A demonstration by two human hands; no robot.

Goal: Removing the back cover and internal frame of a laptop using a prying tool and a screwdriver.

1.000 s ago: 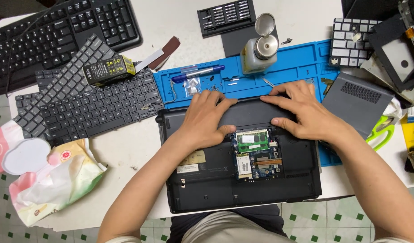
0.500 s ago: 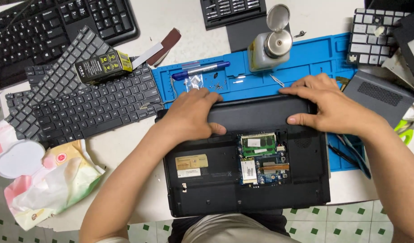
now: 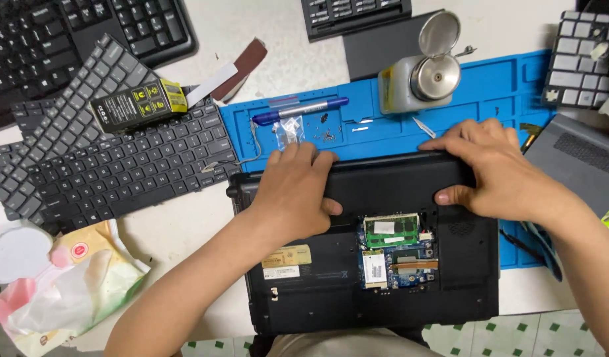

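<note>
Pink-and-green wipes in one crumpled packet (image 3: 60, 291) lay at the far left, cut off by the frame edge. Beyond it three loose laptop keyboards (image 3: 119, 172) overlapped, with one full black keyboard (image 3: 73, 33) above them, partly out of view; one small black-and-yellow box (image 3: 138, 104) sat on top. One blue mat (image 3: 496, 86) carried one blue pen (image 3: 301, 111), one clear bag (image 3: 289, 129) and a scatter of tiny screws too small to count. The left hand (image 3: 294, 192) lay flat, fingers spread, on the upturned black laptop (image 3: 318, 291), which rested at the table's near edge, half on the mat. One open bay (image 3: 397, 258) showed two circuit cards, one green and one white-labelled. One steel-topped bottle (image 3: 420, 82) stood behind, lid flipped up. The right hand (image 3: 499, 175) curled over the laptop's far rim, thumb pressed on the shell; its fingertips hid the edge beneath. Two more key panels sat at the top, both cut off. One grey cover (image 3: 575, 162) lay far right, partly out of frame.
</note>
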